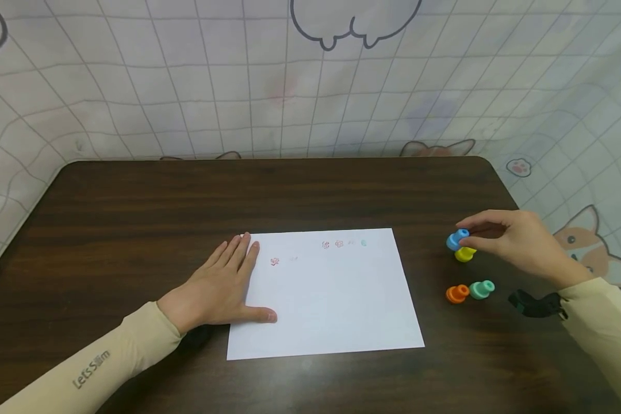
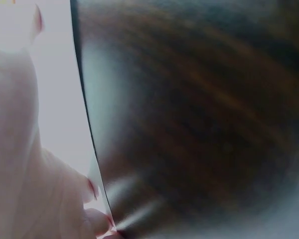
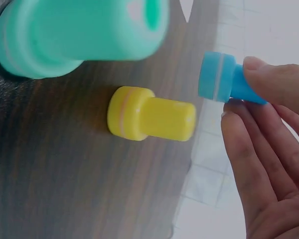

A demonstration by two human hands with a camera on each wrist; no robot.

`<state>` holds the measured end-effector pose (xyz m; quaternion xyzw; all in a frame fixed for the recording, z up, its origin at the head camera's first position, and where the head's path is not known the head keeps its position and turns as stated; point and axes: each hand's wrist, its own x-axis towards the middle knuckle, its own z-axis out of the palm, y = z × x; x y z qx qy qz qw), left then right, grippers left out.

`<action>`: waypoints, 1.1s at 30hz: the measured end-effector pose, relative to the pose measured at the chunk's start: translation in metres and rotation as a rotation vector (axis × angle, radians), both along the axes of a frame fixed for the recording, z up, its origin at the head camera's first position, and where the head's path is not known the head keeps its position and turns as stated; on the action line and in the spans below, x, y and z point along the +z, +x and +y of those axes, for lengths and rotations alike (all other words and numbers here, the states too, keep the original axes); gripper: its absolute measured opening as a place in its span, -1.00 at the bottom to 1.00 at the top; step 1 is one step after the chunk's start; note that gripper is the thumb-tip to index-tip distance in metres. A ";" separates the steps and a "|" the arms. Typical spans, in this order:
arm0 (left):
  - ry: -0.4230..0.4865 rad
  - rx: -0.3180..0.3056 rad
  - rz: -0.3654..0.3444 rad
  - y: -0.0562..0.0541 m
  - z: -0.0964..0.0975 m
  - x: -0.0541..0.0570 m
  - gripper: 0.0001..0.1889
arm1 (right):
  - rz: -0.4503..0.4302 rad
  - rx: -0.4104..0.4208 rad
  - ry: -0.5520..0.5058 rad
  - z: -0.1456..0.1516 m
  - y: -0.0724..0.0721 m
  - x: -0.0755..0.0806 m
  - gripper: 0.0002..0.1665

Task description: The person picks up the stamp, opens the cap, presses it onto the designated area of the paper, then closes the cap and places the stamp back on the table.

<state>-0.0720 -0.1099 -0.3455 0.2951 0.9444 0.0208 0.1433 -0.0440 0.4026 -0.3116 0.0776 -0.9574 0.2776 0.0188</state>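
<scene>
My right hand [image 1: 522, 244] pinches the narrow handle of a blue toy stamp [image 3: 217, 77] between thumb and fingers, its wide base raised off the table. Beside and below it stands a yellow stamp [image 3: 152, 114], partly hidden by the blue one in the head view. Nearer the table's front are an orange stamp [image 1: 457, 294] and a green stamp [image 1: 481, 289], side by side. Flat on the left edge of a white sheet of paper [image 1: 336, 299] rests my left hand [image 1: 219, 287], fingers straight and thumb spread. Small red, faint and green prints [image 1: 338, 244] mark the sheet's upper part.
The paper lies on a dark wood-grain table [image 1: 134, 213] with rounded back corners. Behind and beside the table hangs a white gridded cloth [image 1: 212, 80] with cartoon animals. A black strap device [image 1: 535, 303] sits at my right wrist.
</scene>
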 end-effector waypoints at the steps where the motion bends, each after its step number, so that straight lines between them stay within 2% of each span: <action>1: 0.002 0.000 -0.004 0.000 0.000 0.000 0.40 | 0.004 -0.002 -0.002 0.000 0.001 0.001 -0.68; 9: 0.005 -0.004 -0.011 -0.001 -0.001 -0.003 0.42 | 0.024 -0.038 -0.078 -0.008 0.003 0.003 -0.65; 21: 0.021 0.002 -0.014 0.000 -0.001 0.000 0.40 | 0.063 -0.011 -0.173 -0.028 0.007 0.019 -0.71; 33: 0.023 0.002 -0.014 0.000 -0.003 -0.001 0.40 | 0.093 0.018 -0.272 -0.044 0.005 0.023 -0.62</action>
